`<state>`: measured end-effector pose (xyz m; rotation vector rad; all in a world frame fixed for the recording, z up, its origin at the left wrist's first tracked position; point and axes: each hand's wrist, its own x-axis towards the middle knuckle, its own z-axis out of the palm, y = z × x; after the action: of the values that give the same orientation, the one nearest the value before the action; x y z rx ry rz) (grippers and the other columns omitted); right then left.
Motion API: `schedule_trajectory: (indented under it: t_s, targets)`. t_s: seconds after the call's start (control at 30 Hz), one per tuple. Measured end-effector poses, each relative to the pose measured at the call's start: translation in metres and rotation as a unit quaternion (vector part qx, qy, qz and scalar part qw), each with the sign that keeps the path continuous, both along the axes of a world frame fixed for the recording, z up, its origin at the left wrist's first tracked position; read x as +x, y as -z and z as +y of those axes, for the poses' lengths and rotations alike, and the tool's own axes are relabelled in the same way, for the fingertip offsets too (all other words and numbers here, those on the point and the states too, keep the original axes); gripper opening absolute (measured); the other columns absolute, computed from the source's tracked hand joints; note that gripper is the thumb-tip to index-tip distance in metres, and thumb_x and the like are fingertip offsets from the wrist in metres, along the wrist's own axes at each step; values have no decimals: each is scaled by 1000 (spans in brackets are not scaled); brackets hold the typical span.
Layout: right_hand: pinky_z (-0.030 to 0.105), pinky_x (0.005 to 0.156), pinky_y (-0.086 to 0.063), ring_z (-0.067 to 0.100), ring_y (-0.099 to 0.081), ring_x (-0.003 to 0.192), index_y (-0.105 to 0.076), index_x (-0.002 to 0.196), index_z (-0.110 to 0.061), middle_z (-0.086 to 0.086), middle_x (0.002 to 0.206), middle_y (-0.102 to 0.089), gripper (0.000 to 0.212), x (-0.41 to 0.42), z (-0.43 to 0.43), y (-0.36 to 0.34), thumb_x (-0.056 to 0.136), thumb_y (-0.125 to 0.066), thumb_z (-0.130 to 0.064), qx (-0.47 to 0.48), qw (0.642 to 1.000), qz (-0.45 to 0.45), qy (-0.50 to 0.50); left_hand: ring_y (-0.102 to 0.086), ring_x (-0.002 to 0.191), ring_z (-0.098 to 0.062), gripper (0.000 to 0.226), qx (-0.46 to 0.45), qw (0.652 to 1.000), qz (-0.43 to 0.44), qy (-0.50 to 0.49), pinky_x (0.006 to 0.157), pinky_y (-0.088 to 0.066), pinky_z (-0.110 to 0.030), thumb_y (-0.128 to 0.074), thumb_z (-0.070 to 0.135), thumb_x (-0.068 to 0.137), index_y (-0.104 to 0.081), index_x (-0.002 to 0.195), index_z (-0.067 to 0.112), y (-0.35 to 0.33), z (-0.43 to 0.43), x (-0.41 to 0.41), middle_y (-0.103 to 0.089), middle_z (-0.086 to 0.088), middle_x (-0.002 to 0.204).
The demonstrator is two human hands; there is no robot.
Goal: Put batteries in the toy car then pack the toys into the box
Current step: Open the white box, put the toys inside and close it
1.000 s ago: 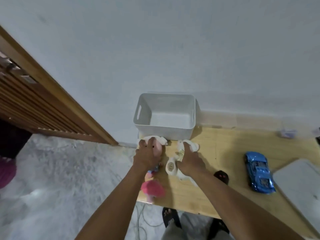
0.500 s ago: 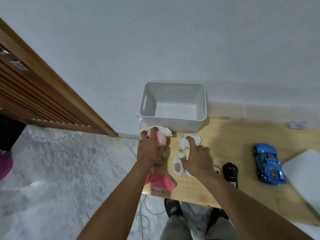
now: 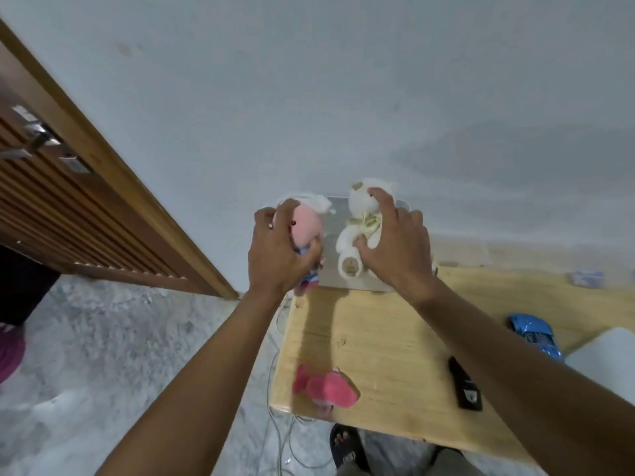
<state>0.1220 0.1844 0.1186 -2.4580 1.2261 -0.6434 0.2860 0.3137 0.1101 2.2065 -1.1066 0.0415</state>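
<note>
My left hand [image 3: 278, 249] has its fingers and thumb curled round a pink doll with a white hood [image 3: 305, 226], wrapped about its head and body and holding it up off the wooden table [image 3: 378, 341]. My right hand [image 3: 395, 249] grips a white teddy bear [image 3: 359, 231] round its middle, with the index finger up on the bear's head and the others spread down its side. The bear is upright, with one foot sole facing me. I hold the two toys side by side in front of the white box [image 3: 330, 266], which stands at the table's far left corner by the wall. My hands cover most of it, so I cannot tell whether the toys are over its opening or short of it. The blue toy car [image 3: 532, 333] lies on the table well off to the right, partly hidden behind my right forearm. A black remote [image 3: 465, 386] lies just beside that forearm, and a darker pink plush toy [image 3: 324, 389] lies at the near left corner of the table
</note>
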Motion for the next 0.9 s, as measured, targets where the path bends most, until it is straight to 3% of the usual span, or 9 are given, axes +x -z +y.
schedule_trajectory:
  t_s: [0.2,0.33,0.47,0.63,0.73,0.83,0.9]
  targets:
    - [42,87,-47,38,-49,113,-27,141,-43,15,127,-55,73,39,-60,22,82,-69,-33,83,993,86,-20,-64,96,-44,67,66,995,57,43,75,-55,-43,-72,42,81,-40,137,24,3,-78,17,-44,-15,134]
    - [48,92,-50,41,-53,111,-26,137,-44,16,125,-58,70,51,-70,57,84,-68,-25,100,988,117,-27,-64,96,-45,64,118,988,90,46,79,-54,-43,-74,37,85,-38,136,23,32,-101,21,-42,-15,134]
    - [43,80,-47,40,-54,106,-31,135,-39,16,117,-58,65,54,-69,80,86,-62,-9,114,981,150,-36,-60,107,-41,61,187,974,114,57,89,-55,-46,-76,30,85,-38,133,23,58,-108,24,-45,-16,132]
    - [44,87,-54,39,-62,104,-41,136,-34,18,119,-64,56,51,-71,88,88,-55,-10,188,958,207,-69,-61,112,-39,57,223,964,127,66,89,-53,-44,-67,22,90,-39,140,17,69,-107,26,-48,-18,137]
    - [39,91,-54,31,-64,111,-56,132,-33,7,123,-67,42,43,-72,71,92,-55,-20,147,981,125,-37,-62,108,-38,52,181,972,126,85,86,-49,-40,-62,28,95,-43,141,17,62,-101,28,-50,-16,138]
    - [37,77,-56,27,-68,92,-66,114,-27,2,98,-71,28,14,-62,58,88,-57,-19,46,999,-17,-18,-62,107,-34,42,140,980,94,103,85,-49,-39,-61,34,96,-52,135,18,49,-87,21,-58,-14,129]
    - [40,66,-55,31,-64,80,-66,107,-20,5,85,-67,25,-16,-51,59,83,-57,-15,-25,998,-64,4,-63,105,-29,31,103,985,70,118,84,-53,-41,-61,33,96,-59,124,19,41,-73,6,-65,-9,119]
